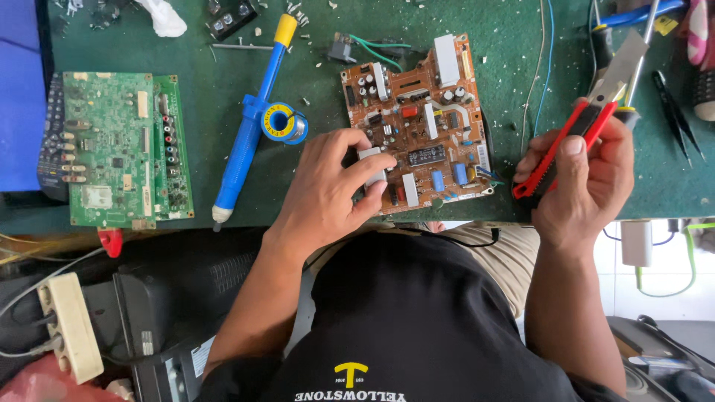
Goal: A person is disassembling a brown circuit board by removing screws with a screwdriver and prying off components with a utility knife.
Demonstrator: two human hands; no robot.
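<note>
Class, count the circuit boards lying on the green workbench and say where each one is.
2: a green board at the bench's left side, and a brown board in the middle under the left hand. Others may be hidden.

Two circuit boards (417, 123) (126, 149), one knife (570, 145)

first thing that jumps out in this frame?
The brown circuit board at the centre of the green mat, with the left hand pressing its near edge. At right, the right hand grips a red utility knife, blade out. A blue desoldering pump lies left of the board.
</note>
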